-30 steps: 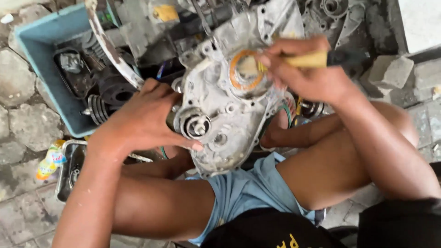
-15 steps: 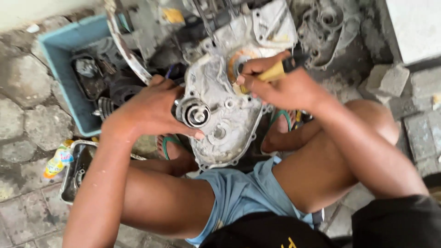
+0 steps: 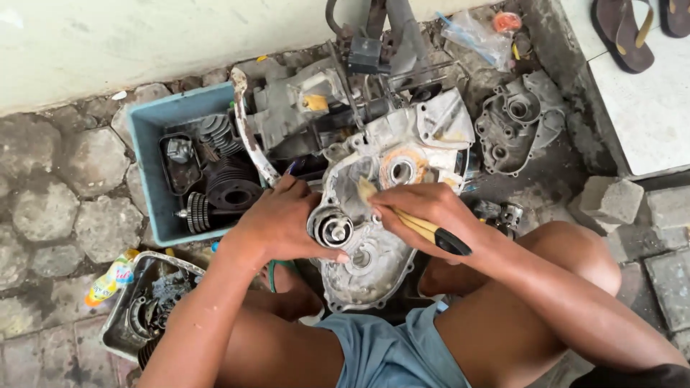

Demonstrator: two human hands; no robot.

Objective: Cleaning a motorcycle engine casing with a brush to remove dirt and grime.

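Head view: brush at work inside an engine casing on the paving.

The left hand grips the round bearing hub at the left side of the grey crankcase half, steadying it. The right hand is closed around a yellow-handled brush, whose bristles have come down from the orange-ringed opening near the casing's upper edge into the middle recess. Cleaning seems to be moving inward. A blue tray of parts sits left.

Soft, even daylight, faint shadows, sharp focus, slight wide-angle bending at edges.
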